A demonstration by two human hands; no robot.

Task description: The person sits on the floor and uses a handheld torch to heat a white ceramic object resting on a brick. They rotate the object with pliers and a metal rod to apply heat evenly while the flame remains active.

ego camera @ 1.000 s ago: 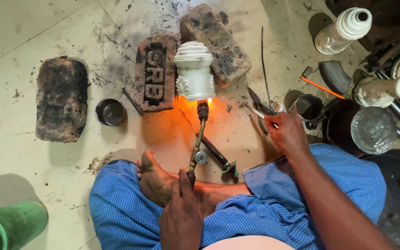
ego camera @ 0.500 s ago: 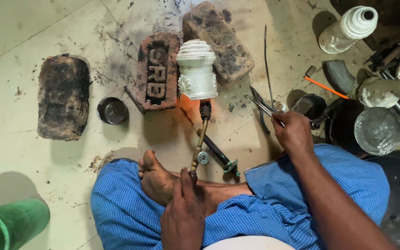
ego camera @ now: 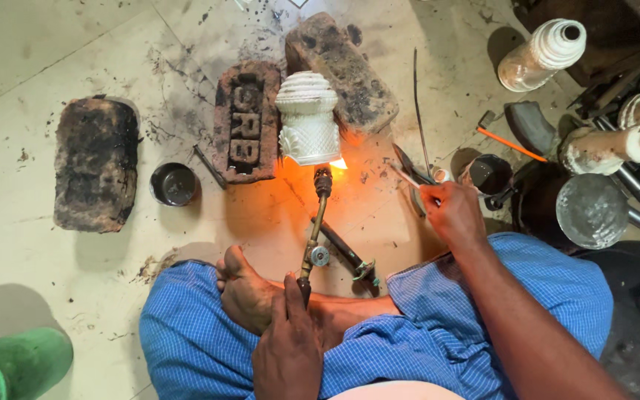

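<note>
The left hand (ego camera: 288, 348) stays clamped on the brass torch (ego camera: 314, 230), whose flame now burns bright again at the base of the white ribbed vessel (ego camera: 307, 118), lying on the floor between two bricks (ego camera: 244, 122); half a second ago the glow was nearly gone. The right hand (ego camera: 450, 215) has moved little, closed on tweezers (ego camera: 407, 172) beside the flame, so the heating seems to continue

The brass gas torch (ego camera: 314, 233) lies slanted, nozzle up, its flame (ego camera: 338, 164) touching the base of the white ribbed vessel (ego camera: 307, 118) — which stands between 2 sooty bricks (ego camera: 244, 122). Right of the vessel's base, thin metal tweezers (ego camera: 407, 176) point toward it — just beside the orange glow.
</note>
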